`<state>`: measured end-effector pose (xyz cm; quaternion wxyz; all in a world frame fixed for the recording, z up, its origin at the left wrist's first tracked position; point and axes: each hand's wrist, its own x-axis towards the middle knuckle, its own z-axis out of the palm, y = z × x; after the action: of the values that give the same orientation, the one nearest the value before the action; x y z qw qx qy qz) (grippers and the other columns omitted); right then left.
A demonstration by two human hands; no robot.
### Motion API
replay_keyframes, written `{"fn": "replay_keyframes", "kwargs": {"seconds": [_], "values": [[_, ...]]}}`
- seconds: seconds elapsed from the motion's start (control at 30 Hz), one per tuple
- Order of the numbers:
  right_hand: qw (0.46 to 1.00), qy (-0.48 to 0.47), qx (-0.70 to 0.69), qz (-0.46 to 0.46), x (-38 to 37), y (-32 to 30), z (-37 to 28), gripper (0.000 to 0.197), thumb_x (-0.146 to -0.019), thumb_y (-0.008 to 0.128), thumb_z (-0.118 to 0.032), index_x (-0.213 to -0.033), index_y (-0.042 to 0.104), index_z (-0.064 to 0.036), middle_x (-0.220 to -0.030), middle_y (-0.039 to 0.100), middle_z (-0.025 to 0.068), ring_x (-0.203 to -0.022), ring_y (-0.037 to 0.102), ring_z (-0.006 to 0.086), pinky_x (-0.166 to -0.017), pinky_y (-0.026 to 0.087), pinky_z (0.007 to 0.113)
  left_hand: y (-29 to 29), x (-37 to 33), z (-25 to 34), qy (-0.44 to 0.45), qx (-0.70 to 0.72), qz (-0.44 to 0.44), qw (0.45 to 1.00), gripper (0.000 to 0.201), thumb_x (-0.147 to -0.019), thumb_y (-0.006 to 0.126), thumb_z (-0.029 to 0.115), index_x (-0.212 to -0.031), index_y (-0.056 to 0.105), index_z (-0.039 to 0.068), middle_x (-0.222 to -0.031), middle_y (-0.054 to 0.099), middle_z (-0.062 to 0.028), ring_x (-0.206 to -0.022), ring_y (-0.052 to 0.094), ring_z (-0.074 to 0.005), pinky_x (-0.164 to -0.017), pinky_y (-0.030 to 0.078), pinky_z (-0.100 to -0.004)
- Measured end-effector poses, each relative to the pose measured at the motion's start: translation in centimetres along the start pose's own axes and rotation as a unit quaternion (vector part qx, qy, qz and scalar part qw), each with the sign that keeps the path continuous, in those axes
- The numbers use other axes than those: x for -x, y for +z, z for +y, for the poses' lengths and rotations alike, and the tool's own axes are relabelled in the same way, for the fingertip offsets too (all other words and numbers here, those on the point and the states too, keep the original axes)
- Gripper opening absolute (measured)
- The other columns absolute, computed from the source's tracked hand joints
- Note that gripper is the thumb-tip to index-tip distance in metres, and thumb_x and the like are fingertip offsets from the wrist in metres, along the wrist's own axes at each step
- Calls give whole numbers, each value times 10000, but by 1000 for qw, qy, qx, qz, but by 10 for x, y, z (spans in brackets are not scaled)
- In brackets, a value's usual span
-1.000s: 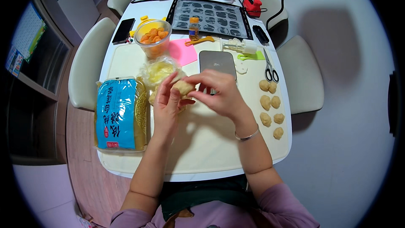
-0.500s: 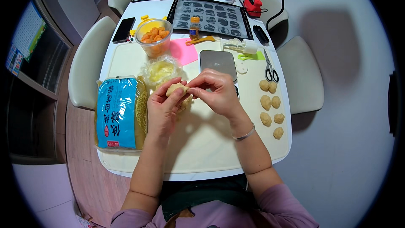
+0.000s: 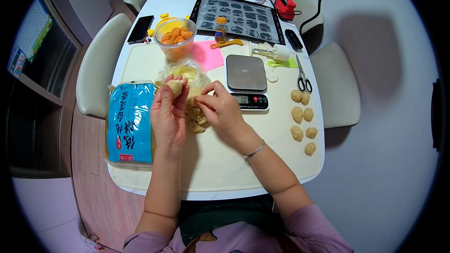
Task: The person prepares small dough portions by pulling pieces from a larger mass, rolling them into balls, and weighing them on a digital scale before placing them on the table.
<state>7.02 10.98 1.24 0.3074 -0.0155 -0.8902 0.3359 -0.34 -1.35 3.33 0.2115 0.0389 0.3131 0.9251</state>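
L hand (image 3: 168, 117): thumb + fingers closed around a small dough piece (image 3: 175, 87), held up just left of the plastic bag w/ a yellow lump (image 3: 187, 70), its pale top poking out past the fingertips. Grip looks firm-ish, no gap seen btwn thumb and dough. R hand (image 3: 222, 111): thumb + index drawn in close together, tips at the upper right edge of the crumbly dough pile (image 3: 197, 125); can't tell if a bit is pinched btwn them (own fingers block the view). Pile sits on the cream mat (image 3: 225, 171), btwn the two hands, partly behind the L one.

Vs. 0.5 s ago: both hands were together on the dough piece; now R has come off it and is down by the pile, while L has moved left w/ the piece, nearer the blue pkg (image 3: 131, 124). Scale (image 3: 246, 73) now shows its display, which R was covering; nothing on its plate. Seven dough balls (image 3: 296, 114) at the right edge, below the scissors (image 3: 303, 77), same no. and layout as before. Tub of orange balls (image 3: 180, 51) also unchanged, behind the bag.
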Motion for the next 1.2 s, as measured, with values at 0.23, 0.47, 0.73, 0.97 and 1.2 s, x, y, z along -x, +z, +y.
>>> {"fn": "replay_keyframes", "kwargs": {"seconds": [0.23, 0.47, 0.73, 0.97, 1.2], "values": [[987, 42, -152, 15, -21, -41, -21, 347, -734, 692, -54, -1074, 624, -53, -1057, 560, 86, -735, 606, 166, -585, 496, 260, 10, 11, -11, -62, -67, -59, 994, 437, -963, 483, 222, -1302, 403, -42, -1218, 542, -165, -1055, 582, -209, -868, 508, -291], [998, -23, -42, 40, -24, -47, 5, 409, -671, 745, -123, -1060, 634, -66, -957, 630, 108, -870, 588, 270, -794, 483, 346, 21, 25, -23, 22, -211, -61, 975, 394, -973, 461, 257, -1291, 473, 25, -1291, 516, -133, -1164, 512, -184, -933, 450, -320], [930, 226, 244, 155, -2, -59, 93, 350, -700, 773, -300, -1033, 697, -221, -1216, 542, 31, -1195, 369, 248, -982, 291, 441, 19, 28, -15, 190, -314, -121, 922, 313, -967, 372, 137, -1217, 512, 11, -1292, 510, -169, -1220, 472, -245, -974, 417, -385], [942, 154, 199, 224, -9, -84, 101, 258, -799, 696, -298, -974, 688, -108, -1094, 598, 101, -1100, 484, 257, -923, 371, 377, 15, 26, -11, 214, -315, -72, 922, 306, -961, 370, 140, -1188, 522, 3, -1258, 534, -165, -1191, 498, -238, -941, 446, -370], [917, 231, 107, 308, 25, -134, 131, 244, -868, 626, -255, -888, 672, -17, -896, 641, 113, -844, 588, 235, -768, 449, 323, 18, 23, -10, 207, -298, -35, 931, 307, -956, 376, 147, -1181, 527, 3, -1251, 537, -142, -1178, 506, -228, -903, 469, -348]]}}
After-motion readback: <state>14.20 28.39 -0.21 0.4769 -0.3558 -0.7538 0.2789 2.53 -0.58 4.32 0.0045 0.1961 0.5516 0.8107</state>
